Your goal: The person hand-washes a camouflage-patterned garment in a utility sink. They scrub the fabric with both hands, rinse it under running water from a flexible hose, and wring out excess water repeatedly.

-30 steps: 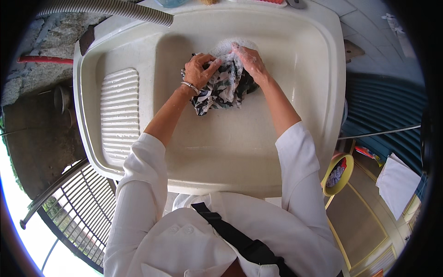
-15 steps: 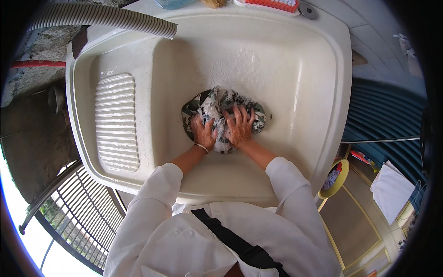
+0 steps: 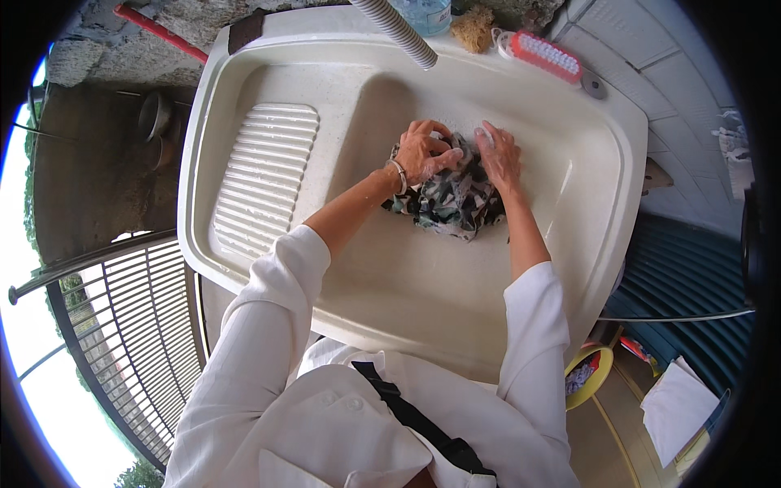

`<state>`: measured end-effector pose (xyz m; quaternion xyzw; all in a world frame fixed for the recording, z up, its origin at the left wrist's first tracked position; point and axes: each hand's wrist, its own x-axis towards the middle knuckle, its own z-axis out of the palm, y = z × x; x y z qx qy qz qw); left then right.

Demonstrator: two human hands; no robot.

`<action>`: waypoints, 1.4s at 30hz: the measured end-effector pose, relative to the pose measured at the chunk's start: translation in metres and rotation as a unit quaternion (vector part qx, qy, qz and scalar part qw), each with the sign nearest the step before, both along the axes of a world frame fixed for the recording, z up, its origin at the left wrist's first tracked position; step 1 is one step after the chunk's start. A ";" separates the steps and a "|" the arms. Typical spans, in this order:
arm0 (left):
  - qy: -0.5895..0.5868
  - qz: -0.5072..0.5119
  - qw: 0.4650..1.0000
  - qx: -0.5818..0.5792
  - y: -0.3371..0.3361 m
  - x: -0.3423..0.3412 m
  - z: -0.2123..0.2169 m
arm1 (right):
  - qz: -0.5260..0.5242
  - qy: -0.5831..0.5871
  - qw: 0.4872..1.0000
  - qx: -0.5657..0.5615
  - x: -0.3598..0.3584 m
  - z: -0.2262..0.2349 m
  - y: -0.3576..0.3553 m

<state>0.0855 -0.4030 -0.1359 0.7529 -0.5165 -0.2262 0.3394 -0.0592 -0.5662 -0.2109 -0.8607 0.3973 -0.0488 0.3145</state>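
A wet, bunched camouflage cloth [image 3: 460,203] in green, black and white lies in the deep basin of the cream laundry sink [image 3: 407,305]. My left hand [image 3: 422,152], with a bracelet at the wrist, grips its far left part with bent fingers. On the far right side, my right hand [image 3: 498,154] has its fingers curled at the cloth's edge, pinching a fold. Whitish suds cling to the fingertips. The cloth's far edge is partly hidden by the hands.
A ribbed washboard [image 3: 268,175] is moulded into the sink's left side. A grey corrugated hose [image 3: 399,32] hangs over the far rim, near a bottle [image 3: 423,15], a brown scrubber [image 3: 473,30] and a red brush [image 3: 547,55]. A yellow bucket [image 3: 603,381] stands at the lower right.
Both hands have shifted from pressing down on the spread cloth to its far side, and the cloth is more bunched together. The whole view has turned and shifted.
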 end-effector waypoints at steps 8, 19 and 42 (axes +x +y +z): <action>-0.051 0.127 0.988 0.069 0.094 -0.103 -0.065 | 0.069 -0.047 0.978 -0.193 -0.079 0.011 0.174; -0.065 0.161 0.974 0.145 -0.004 -0.024 -0.136 | -0.053 0.067 0.996 0.001 0.013 -0.014 0.076; -0.112 0.089 0.989 0.036 0.099 -0.088 -0.112 | 0.204 -0.086 0.947 -0.233 -0.073 -0.039 0.148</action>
